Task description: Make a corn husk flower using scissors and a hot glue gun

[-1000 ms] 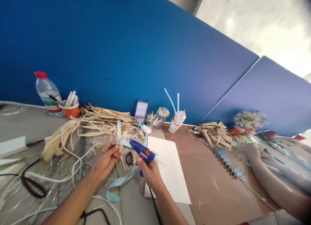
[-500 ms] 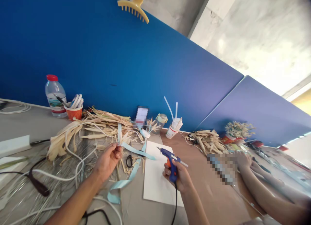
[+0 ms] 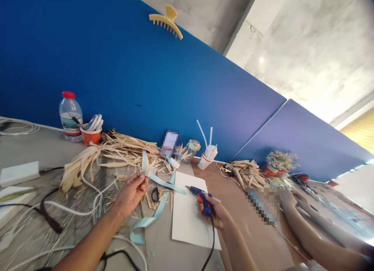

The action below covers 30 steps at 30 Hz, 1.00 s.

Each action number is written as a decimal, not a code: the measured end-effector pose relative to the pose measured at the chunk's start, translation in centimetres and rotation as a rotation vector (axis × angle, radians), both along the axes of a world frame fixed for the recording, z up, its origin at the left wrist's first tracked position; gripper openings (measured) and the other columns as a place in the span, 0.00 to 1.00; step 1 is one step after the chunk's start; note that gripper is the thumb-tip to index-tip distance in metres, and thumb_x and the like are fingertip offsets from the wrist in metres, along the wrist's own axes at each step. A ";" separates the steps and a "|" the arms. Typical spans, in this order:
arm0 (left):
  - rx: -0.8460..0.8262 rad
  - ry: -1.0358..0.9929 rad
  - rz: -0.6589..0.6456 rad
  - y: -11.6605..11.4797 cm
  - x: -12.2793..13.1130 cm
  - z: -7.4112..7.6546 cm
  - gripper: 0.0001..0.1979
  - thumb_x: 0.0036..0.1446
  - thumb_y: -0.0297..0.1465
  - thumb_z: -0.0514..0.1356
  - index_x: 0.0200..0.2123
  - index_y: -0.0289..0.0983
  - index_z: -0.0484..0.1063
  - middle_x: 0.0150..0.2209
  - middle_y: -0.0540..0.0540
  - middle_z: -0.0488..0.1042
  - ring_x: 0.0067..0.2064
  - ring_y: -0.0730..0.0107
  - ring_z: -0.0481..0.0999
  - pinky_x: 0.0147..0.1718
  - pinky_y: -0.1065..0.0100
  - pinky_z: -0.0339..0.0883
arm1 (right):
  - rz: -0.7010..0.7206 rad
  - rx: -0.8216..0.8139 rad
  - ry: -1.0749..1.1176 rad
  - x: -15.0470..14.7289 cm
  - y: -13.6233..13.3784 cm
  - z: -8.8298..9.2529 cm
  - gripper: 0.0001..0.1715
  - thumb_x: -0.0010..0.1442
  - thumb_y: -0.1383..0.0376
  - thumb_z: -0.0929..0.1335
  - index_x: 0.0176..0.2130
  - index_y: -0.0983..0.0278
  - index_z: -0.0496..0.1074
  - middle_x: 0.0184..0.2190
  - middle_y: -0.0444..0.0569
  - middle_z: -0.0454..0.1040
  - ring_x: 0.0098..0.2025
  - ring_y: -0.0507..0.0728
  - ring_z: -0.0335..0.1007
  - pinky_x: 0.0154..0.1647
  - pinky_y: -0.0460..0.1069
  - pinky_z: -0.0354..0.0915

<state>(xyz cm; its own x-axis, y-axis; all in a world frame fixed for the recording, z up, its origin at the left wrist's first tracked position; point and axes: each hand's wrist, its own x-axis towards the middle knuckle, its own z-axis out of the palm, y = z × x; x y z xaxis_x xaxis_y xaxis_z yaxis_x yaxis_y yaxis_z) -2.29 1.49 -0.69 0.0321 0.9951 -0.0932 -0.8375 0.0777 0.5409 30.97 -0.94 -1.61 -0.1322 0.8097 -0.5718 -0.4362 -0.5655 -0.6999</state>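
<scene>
My left hand (image 3: 132, 193) is closed in a pinch at the base of a small pale corn-husk piece (image 3: 150, 166), whose exact shape is hard to make out. Light blue ribbon (image 3: 165, 183) runs beside those fingertips and trails down onto the table. In my right hand (image 3: 218, 213) is a blue hot glue gun (image 3: 207, 208), its nozzle pointing left toward my left hand, apart from it. A black cord hangs from its handle. Beneath the glue gun lies a white sheet (image 3: 184, 226). Black-handled scissors (image 3: 155, 194) rest near the ribbon, their blades hidden.
Dried corn husks (image 3: 128, 142) lie along the blue partition (image 3: 117, 60). There stand a bottle (image 3: 71, 121), an orange cup (image 3: 91, 137), a jar (image 3: 193, 148) and a cup with glue sticks (image 3: 205, 162). White cables and thin wires cover the left. Another person's arms (image 3: 306, 234) rest at right.
The glue gun has tipped so its nozzle sits slightly lower and further left. My left hand keeps its pinch almost unmoved. The view has shifted a little.
</scene>
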 end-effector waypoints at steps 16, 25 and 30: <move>-0.032 0.013 -0.049 -0.2 0.0 0.2 0.09 0.39 0.23 0.69 0.25 0.32 0.72 0.19 0.53 0.67 0.18 0.85 0.59 0.20 0.79 0.58 | 0.190 0.394 -1.256 -2.4 -2.1 5.8 0.14 0.53 0.61 0.65 0.20 0.63 0.69 0.20 0.45 0.69 0.27 0.54 0.66 0.29 0.47 0.58; -0.046 0.032 -0.295 -0.7 -0.4 0.1 0.08 0.42 0.20 0.67 0.26 0.33 0.72 0.19 0.53 0.67 0.18 0.84 0.59 0.20 0.78 0.59 | 0.232 0.854 -0.586 -15.3 3.3 6.0 0.14 0.56 0.58 0.66 0.39 0.61 0.77 0.38 0.47 0.76 0.45 0.58 0.68 0.51 0.53 0.58; -0.031 0.059 -0.333 -1.1 -0.7 0.5 0.08 0.41 0.21 0.68 0.25 0.32 0.72 0.18 0.53 0.66 0.18 0.85 0.58 0.19 0.77 0.59 | 0.457 0.764 -0.230 -17.6 5.2 4.6 0.14 0.50 0.56 0.70 0.34 0.62 0.76 0.29 0.43 0.75 0.36 0.54 0.68 0.43 0.49 0.60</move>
